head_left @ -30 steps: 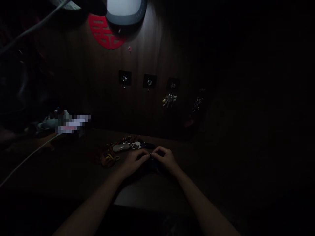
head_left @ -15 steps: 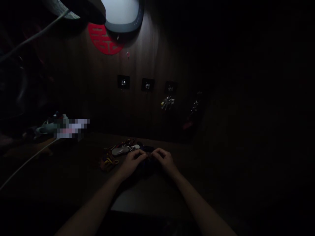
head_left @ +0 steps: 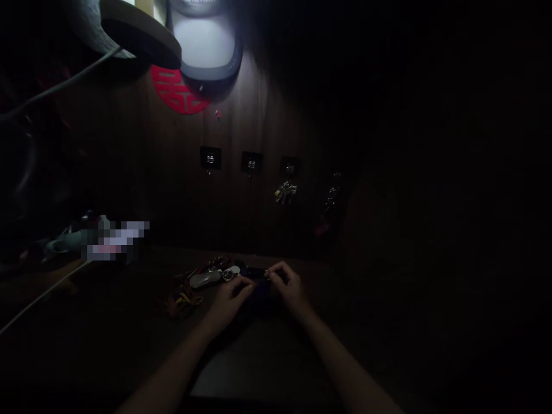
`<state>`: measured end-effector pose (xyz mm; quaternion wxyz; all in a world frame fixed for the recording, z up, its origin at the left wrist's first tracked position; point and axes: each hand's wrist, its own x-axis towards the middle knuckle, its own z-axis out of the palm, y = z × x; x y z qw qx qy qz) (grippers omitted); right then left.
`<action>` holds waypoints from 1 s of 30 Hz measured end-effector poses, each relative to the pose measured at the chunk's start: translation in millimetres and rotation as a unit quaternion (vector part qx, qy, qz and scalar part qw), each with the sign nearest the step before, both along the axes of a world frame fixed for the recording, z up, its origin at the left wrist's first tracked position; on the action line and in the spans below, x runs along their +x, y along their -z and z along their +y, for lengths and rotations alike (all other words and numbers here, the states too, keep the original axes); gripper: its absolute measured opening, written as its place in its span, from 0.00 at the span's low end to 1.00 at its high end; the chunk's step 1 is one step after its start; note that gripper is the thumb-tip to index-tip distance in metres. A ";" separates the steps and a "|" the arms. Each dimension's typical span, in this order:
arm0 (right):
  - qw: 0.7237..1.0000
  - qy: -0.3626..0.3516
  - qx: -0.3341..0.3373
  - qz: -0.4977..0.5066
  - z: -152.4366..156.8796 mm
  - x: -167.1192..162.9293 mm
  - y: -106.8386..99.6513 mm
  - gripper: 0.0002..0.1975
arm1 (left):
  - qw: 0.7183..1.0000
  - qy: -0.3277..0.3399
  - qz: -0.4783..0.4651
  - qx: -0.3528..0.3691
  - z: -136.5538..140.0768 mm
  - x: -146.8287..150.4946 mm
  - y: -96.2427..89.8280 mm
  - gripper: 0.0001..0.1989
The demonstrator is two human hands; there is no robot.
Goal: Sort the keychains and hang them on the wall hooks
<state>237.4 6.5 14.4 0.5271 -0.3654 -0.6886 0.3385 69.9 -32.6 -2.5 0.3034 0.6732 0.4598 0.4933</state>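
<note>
Both hands are over a dim shelf (head_left: 233, 368). My left hand (head_left: 230, 296) is closed in a pinch, with thumb and forefinger meeting at the near side of a dark blue item (head_left: 261, 290) whose kind the darkness hides. My right hand (head_left: 287, 284) is pinched too, at the other side of that item; what its fingertips hold is too dark to make out. Just left of my left hand lies a grey oval fob (head_left: 206, 280) with metal rings (head_left: 227, 275). Red and yellow cords (head_left: 183, 300) are heaped beside it.
On the wooden back wall, a bunch of keys (head_left: 286, 191) hangs from a hook, with a dark chain (head_left: 332, 198) to its right. A lit device (head_left: 204, 46) and a red paper cutout (head_left: 179, 95) are above. A white cable (head_left: 47, 292) runs at left.
The view has tilted, so the wall and shelf sit lower. My fingertips, close together before, are now slightly farther apart, with more of the dark blue item showing between them.
</note>
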 end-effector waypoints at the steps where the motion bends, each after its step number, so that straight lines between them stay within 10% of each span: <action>1: 1.000 0.014 0.008 0.023 3.9 2.9 -1.9 0.08 | 1.000 -0.003 0.016 0.004 -0.3 -0.4 0.7 0.13; 12: 0.940 0.173 -0.001 0.293 58.4 63.6 -56.9 0.09 | 0.991 0.036 0.125 0.007 1.4 -4.0 13.6 0.09; 30: 0.902 0.364 0.104 0.209 117.8 99.2 -170.4 0.03 | 0.989 0.049 0.136 -0.008 2.0 -3.6 12.5 0.11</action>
